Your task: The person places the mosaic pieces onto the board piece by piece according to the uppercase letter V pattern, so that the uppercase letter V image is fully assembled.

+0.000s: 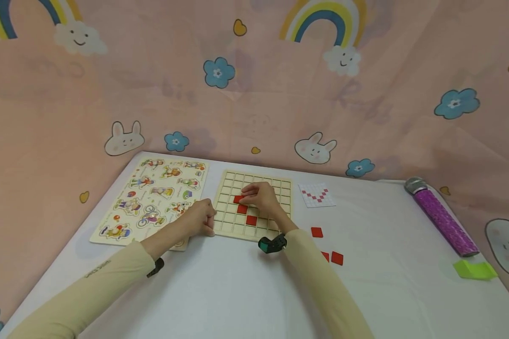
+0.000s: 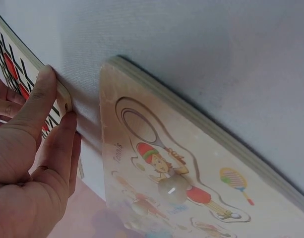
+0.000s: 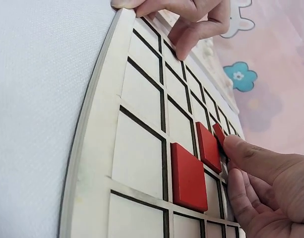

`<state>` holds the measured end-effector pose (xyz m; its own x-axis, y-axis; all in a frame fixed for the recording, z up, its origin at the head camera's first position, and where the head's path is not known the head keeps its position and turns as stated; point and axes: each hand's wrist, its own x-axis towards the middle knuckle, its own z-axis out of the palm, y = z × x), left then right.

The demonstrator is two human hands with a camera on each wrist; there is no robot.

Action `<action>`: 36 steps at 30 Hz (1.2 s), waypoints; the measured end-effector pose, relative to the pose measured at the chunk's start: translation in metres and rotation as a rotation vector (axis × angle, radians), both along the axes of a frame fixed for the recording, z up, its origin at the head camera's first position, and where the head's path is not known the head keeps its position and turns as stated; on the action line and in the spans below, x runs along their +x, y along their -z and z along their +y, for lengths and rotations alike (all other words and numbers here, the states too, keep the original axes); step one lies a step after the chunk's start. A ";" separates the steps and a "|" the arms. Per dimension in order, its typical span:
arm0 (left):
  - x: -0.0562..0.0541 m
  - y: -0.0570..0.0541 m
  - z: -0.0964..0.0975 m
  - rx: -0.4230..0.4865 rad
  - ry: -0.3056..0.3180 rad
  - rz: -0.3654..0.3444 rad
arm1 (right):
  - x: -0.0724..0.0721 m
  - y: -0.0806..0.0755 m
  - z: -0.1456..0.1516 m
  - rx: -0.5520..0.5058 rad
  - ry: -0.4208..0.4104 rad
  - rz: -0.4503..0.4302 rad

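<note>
My left hand (image 1: 201, 217) pinches the left edge of a wooden grid board (image 1: 225, 217); in the left wrist view, thumb and fingers meet at the board's corner. My right hand (image 1: 262, 197) is over the middle of the grid. Its thumb and fingers pinch a red square tile (image 3: 218, 134), tilted at a cell in the right wrist view. Two more red tiles, a middle one (image 1: 242, 209) and a nearer one (image 1: 251, 220), sit in cells in a diagonal line with it. The right hand hides part of the grid behind it.
A wooden picture puzzle board (image 1: 163, 226) lies left of the grid. To the right are a white card (image 1: 317, 195) with a red V pattern and loose red tiles (image 1: 316, 232), one partly behind the right sleeve. Farther right lie a purple microphone (image 1: 445, 219) and a green block (image 1: 475, 270).
</note>
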<state>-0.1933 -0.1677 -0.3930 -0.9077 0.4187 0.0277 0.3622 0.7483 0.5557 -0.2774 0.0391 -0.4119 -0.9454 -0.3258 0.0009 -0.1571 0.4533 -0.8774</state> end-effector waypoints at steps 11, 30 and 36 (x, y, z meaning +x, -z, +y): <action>0.001 0.001 0.002 -0.004 -0.024 -0.027 | 0.002 0.000 -0.006 0.028 0.024 0.020; 0.000 0.001 0.003 -0.001 -0.042 -0.052 | 0.002 0.003 -0.013 0.011 0.010 0.050; -0.001 0.002 0.001 0.005 -0.043 -0.050 | 0.003 0.003 -0.014 0.012 0.007 0.082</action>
<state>-0.1943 -0.1663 -0.3952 -0.9250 0.3796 -0.0162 0.3016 0.7596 0.5762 -0.2740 0.0254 -0.4149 -0.9446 -0.3194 0.0751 -0.2253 0.4649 -0.8562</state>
